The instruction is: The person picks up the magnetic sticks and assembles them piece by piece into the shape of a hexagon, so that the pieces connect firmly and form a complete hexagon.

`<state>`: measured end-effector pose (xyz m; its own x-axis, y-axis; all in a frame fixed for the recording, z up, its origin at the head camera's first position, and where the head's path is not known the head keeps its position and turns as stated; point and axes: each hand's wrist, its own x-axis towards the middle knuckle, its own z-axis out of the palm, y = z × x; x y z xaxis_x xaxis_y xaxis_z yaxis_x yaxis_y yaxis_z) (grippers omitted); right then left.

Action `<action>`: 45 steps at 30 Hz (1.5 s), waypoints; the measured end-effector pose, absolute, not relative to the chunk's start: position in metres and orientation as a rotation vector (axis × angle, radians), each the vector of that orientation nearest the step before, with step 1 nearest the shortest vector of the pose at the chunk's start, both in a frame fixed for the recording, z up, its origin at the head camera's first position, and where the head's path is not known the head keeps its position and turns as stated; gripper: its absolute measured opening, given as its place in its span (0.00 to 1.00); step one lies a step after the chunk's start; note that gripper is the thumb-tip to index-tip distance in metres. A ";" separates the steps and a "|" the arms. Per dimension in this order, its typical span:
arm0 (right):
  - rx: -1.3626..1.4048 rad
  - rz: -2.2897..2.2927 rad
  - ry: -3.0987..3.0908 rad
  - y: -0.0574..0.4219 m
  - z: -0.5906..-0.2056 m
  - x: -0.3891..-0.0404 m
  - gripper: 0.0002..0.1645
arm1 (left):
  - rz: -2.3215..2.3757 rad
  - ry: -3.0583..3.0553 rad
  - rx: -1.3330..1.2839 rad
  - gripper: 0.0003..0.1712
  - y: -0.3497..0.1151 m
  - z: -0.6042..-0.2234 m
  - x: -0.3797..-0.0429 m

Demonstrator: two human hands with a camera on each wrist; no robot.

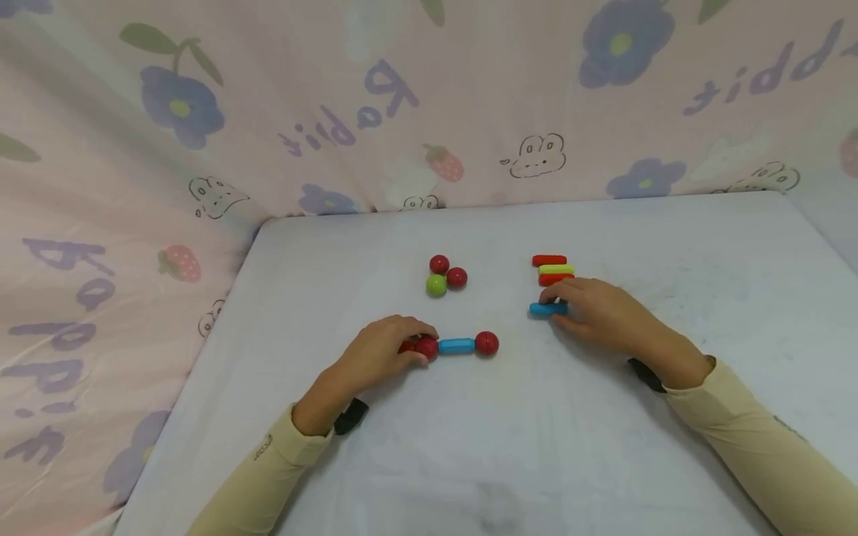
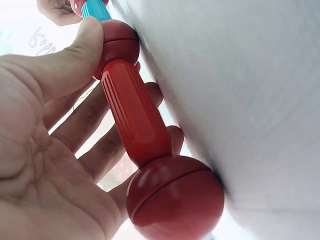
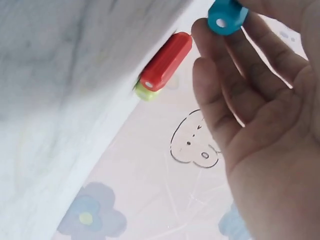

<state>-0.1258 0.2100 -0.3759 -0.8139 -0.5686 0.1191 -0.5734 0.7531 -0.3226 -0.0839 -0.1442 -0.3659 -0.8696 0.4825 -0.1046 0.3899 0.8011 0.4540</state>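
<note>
My left hand (image 1: pixel 375 353) pinches the middle red ball (image 2: pixel 120 44) of a straight ball-and-rod chain lying on the white table. In the left wrist view the thumb presses on that ball and the fingers pass behind a ribbed red rod (image 2: pixel 135 110). Another red ball (image 2: pixel 177 200) caps the near end. Beyond the hand the chain continues with a blue rod (image 1: pixel 456 346) and a red ball (image 1: pixel 487 344). Off to the right, my right hand (image 1: pixel 599 316) pinches a separate blue rod (image 1: pixel 544 309), whose white-dotted end shows in the right wrist view.
Two red balls (image 1: pixel 457 278) and a green ball (image 1: pixel 436 286) sit grouped farther back on the white table (image 1: pixel 335 268). Behind the right hand lie a red rod (image 1: pixel 550 260), a yellow rod (image 1: pixel 556 269) and another red rod (image 1: pixel 553 280). A printed curtain (image 1: pixel 469 97) hangs behind.
</note>
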 end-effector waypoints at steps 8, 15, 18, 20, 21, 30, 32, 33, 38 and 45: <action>0.939 0.547 -2.958 0.208 -0.381 -0.120 0.16 | 0.619 2.783 0.671 0.22 -0.144 -0.367 -0.079; 0.958 0.583 -2.928 0.207 -0.378 -0.120 0.18 | 0.624 2.804 0.698 0.22 -0.144 -0.368 -0.082; 0.957 0.600 -2.933 0.205 -0.376 -0.120 0.18 | 0.615 2.814 0.711 0.22 -0.144 -0.367 -0.084; 0.959 0.607 -2.945 0.203 -0.376 -0.118 0.18 | 0.612 2.814 0.719 0.22 -0.143 -0.368 -0.084; 0.958 0.607 -2.956 0.202 -0.376 -0.118 0.18 | 0.615 2.811 0.719 0.22 -0.144 -0.368 -0.084; 1.014 0.651 -2.983 0.189 -0.375 -0.112 0.18 | 0.628 2.820 0.738 0.21 -0.145 -0.369 -0.083; 1.038 0.680 -2.978 0.186 -0.376 -0.111 0.17 | 0.624 2.830 0.739 0.21 -0.146 -0.368 -0.083; 1.054 0.693 -2.973 0.185 -0.375 -0.110 0.17 | 0.624 2.833 0.741 0.21 -0.146 -0.368 -0.083; 1.085 0.701 -2.961 0.182 -0.375 -0.106 0.16 | 0.623 2.829 0.747 0.21 -0.146 -0.367 -0.082; 1.108 0.678 -2.957 0.179 -0.377 -0.103 0.16 | 0.618 2.830 0.762 0.21 -0.145 -0.369 -0.083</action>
